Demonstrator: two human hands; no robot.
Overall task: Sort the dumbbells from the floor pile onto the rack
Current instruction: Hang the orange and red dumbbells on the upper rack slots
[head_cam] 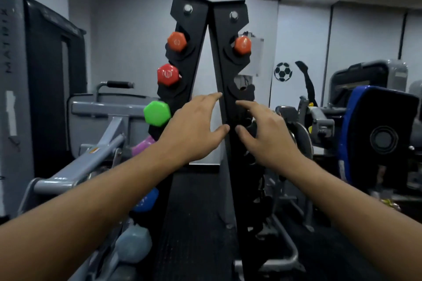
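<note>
Nearby, grey gym machine beside rack

The tall black metal rack looks matt, with two shiny silver bolts. The orange, red and green six-sided dumbbell ends look smooth and a bit glossy, like rubbery plastic. The dark floor looks rough.

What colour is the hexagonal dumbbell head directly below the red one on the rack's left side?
Bright green: the hexagonal dumbbell head sits third from the top on the black metal rack, clearest in the head view.
</note>
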